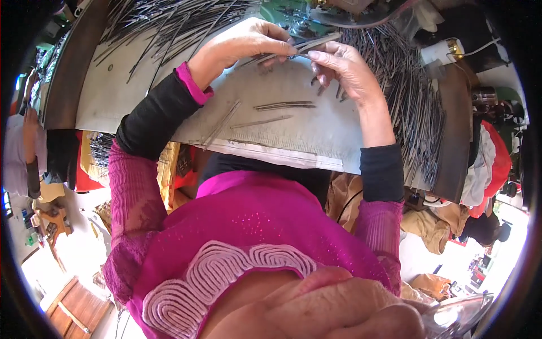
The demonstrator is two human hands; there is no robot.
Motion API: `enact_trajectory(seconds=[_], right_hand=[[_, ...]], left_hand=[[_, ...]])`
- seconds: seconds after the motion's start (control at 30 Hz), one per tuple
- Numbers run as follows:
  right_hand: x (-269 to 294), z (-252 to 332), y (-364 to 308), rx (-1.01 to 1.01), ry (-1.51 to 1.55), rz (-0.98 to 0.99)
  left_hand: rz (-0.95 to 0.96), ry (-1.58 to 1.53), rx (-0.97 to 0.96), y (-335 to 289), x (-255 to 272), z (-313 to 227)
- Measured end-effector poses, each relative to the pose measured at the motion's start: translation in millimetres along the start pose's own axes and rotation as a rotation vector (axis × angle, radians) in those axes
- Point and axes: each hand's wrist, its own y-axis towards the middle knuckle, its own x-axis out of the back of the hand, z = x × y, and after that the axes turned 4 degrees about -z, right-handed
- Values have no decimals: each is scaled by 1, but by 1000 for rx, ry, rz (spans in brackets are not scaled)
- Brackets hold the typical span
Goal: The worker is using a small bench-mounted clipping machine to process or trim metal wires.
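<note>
Near the far middle of the tabletop, my two hands are close together. Closed in a pinch, my left hand [248,45] grips thin dark grey strips; their exact material I cannot make out. My right hand [345,70] pinches the same small group from the other side, thumb against fingers. One paler strip [323,43] slants up past the right fingertips. Below the hands a few loose strips [284,105] lie side by side, with a single strip [261,122] nearer me. More strips [222,123] lie slanted at the left, close to the near edge.
The pale tabletop [169,121] carries ruler-like marks along its near edge. A large heap of dark strips [169,25] lies at the far left; another heap [415,113] runs down the right side. Dark raised boards [456,135] flank the table. Green machinery [293,22] stands beyond my hands.
</note>
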Motion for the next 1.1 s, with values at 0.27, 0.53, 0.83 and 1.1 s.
enact_trajectory(seconds=[0.27,0.53,0.83,1.1], right_hand=[[10,-3,3,34,224,-35],[9,-8,8,106,345,-67],[9,-5,10,254,405,-243],[15,-10,14,278,407,-264]], left_hand=[[-53,104,-21,-4,-2,-6],[-98,228,-57,0,0,-4],[-211,210,-210,-1,17,-13],[-332,131,-139,18,11,3]])
